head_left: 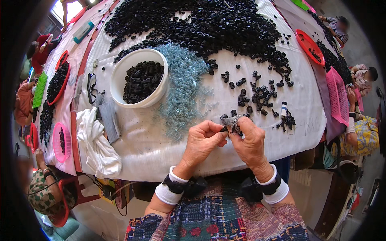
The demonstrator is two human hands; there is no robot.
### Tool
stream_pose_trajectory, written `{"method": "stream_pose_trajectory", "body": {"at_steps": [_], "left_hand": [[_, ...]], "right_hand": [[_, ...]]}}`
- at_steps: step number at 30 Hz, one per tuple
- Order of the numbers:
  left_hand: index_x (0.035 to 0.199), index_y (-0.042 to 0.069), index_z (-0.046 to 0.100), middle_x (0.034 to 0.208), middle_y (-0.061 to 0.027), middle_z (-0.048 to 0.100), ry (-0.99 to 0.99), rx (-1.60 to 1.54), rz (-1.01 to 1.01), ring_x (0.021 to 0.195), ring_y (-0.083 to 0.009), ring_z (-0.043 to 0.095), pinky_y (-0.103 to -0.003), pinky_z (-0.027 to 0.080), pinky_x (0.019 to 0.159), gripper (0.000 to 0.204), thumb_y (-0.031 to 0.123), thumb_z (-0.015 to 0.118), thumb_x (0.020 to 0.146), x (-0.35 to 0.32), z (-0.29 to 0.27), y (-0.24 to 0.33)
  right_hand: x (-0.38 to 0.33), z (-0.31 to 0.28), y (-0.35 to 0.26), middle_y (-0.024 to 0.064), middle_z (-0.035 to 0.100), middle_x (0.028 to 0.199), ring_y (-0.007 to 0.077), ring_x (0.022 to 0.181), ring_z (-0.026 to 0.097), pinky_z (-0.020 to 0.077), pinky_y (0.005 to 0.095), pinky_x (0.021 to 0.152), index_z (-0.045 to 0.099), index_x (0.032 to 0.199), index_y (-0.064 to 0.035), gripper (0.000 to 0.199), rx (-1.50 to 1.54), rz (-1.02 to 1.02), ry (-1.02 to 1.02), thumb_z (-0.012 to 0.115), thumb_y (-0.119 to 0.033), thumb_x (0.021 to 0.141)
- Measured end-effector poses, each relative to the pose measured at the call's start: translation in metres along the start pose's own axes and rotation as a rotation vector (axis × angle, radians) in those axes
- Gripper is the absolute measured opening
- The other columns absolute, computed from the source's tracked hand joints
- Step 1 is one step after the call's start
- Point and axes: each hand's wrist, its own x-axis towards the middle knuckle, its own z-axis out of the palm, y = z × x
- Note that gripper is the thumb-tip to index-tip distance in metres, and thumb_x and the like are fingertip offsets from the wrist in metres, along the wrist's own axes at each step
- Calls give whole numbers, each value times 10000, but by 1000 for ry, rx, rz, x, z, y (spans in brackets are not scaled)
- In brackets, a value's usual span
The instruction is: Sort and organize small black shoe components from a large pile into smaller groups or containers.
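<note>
Close to the near edge of the table, my two hands meet fingertip to fingertip. My left hand (pixel 204 140) pinches a small black plastic part (pixel 225 129). My right hand (pixel 250 141) is closed, with grey cloth (pixel 232 120) around its fingertips; whether it also grips a part is hidden. Beyond the hands lie loose black cylindrical parts (pixel 263 94). To their left spreads a pile of pale blue coil springs (pixel 181 90). A white tub (pixel 119 102) of black parts stands left of the springs.
A large heap of black parts (pixel 201 24) covers the far table. Eyeglasses (pixel 92 85), a white cloth (pixel 94 138) and a grey strip (pixel 109 120) lie at left. A small white-and-blue tube (pixel 284 108) stands at right. Other people sit along both sides with coloured trays.
</note>
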Motion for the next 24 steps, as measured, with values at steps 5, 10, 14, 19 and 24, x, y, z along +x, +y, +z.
{"method": "stream_pose_trajectory", "body": {"at_steps": [5,10,14,19,24], "left_hand": [[914,-16,598,788,-63,648,-4,26,-32,666,-105,626,-217,520,608,132,36,663,812,0,-2,-1],[913,-13,601,785,-64,650,8,12,-36,661,-105,624,-215,515,608,133,36,668,809,1,-1,-1],[909,-16,600,787,-66,650,5,-9,-32,666,-110,629,-221,523,609,126,27,663,809,1,-1,-2],[901,-12,601,779,-67,653,-8,-24,-6,663,-109,626,-217,515,610,125,18,670,801,0,-2,-3],[925,-21,607,809,-83,660,3,7,-76,692,-123,637,-219,517,618,139,24,664,806,2,2,4]], "right_hand": [[4,-6,3,155,544,731,337,675,561,447,373,567,525,793,-7,205,40,50,-89,616,80,631],[1,2,0,150,549,722,341,654,567,446,368,549,522,798,-11,178,97,211,-1,612,59,661],[0,2,-1,153,549,725,339,654,565,446,363,550,519,798,-9,181,25,92,28,608,61,657],[2,-1,-1,150,547,712,339,635,558,444,361,544,519,798,-7,187,27,81,-54,603,64,647],[1,0,0,140,545,679,330,602,560,444,353,530,524,780,-12,161,57,154,2,612,54,663]]}}
